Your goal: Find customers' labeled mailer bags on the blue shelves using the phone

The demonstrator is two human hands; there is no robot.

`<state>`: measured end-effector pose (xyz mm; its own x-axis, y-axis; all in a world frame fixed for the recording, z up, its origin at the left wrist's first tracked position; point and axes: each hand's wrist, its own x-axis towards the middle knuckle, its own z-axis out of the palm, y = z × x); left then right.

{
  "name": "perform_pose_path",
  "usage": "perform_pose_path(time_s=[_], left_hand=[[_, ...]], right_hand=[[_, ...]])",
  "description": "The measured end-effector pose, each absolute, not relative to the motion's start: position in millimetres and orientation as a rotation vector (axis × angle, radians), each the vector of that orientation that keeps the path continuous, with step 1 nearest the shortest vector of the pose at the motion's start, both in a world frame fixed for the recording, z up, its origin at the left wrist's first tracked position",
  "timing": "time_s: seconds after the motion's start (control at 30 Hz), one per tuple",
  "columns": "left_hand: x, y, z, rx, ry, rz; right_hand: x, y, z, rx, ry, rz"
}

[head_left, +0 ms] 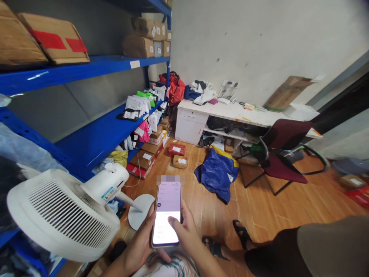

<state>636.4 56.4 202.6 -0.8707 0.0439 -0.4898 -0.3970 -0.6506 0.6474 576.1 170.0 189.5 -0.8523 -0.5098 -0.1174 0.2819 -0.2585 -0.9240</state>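
A smartphone [166, 227] with a lit screen is held upright in front of my body. Its upper part shows a purple-grey page, and the lower part is white; the text is too small to read. My left hand [144, 231] wraps round the phone's left edge, with a fingertip showing below it. On the right edge, my right hand [186, 227] grips the phone too, its thumb lying over the screen. A white standing fan [63, 215] is close to my left forearm.
Blue shelving [106, 69] with boxes and parcels runs along the left. Red and brown parcels [177, 149] and a blue-yellow bag [217, 173] lie on the wooden floor. Ahead stand a white desk [188, 129] and a maroon chair [285, 167]. Another person's sandalled feet [215, 246] are at right.
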Motion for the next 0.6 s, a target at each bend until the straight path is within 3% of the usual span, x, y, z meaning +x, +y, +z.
perform_pose_path(time_s=[0.6], left_hand=[[642.9, 59.4, 190.0, -0.653, 1.098, 2.601]], right_hand=[[563.3, 169.2, 183.9, 0.002, 1.48, -2.225]])
